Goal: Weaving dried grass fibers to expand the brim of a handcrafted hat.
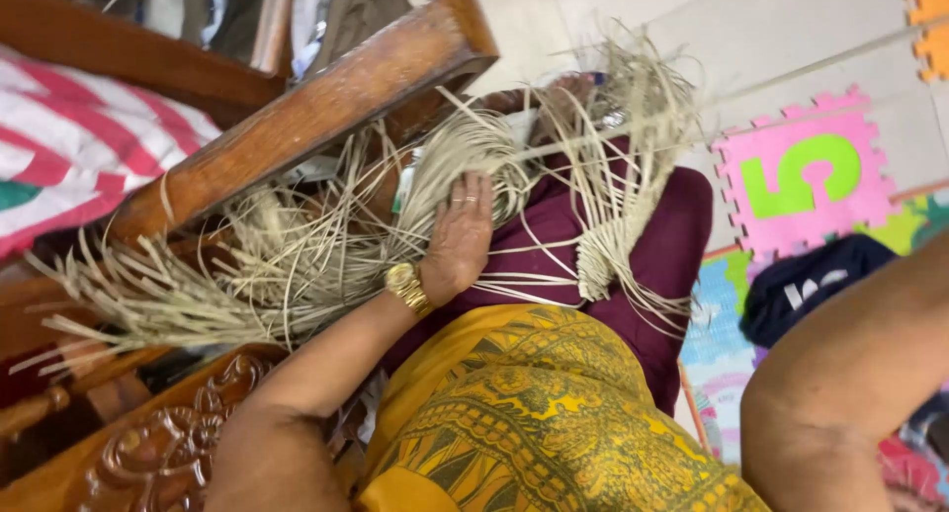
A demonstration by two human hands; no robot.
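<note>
- Across the lap, on the maroon cloth (633,245), lies a tangle of pale dried straw strips (465,166), and the left hand (460,237) rests flat on top of it.
- Left fingers (473,198) are loosely spread and pressed onto a curved bundle of the strips; the strands run under and past the fingertips, fanning out on both sides.
- A gold wristwatch (407,287) sits on that wrist, and a ring shows on one finger.
- Loose cut ends of the strips bunch up well to the left, against the carved wooden frame (297,117).
- Further up, a second looped bunch (638,107) of strips hangs over the maroon cloth, apart from the fingers.
- Right forearm (850,364) comes in at the lower right edge; its hand is out of view, so I cannot tell how those fingers stand.
- Yellow patterned fabric (534,413) covers the near lap.
- Over on the floor, a pink puzzle-edged foam mat tile (806,171) carries a large green numeral, square in shape, with an orange tile (929,23) at the top corner.
- Red-and-white striped cloth (69,146) lies at far left.
</note>
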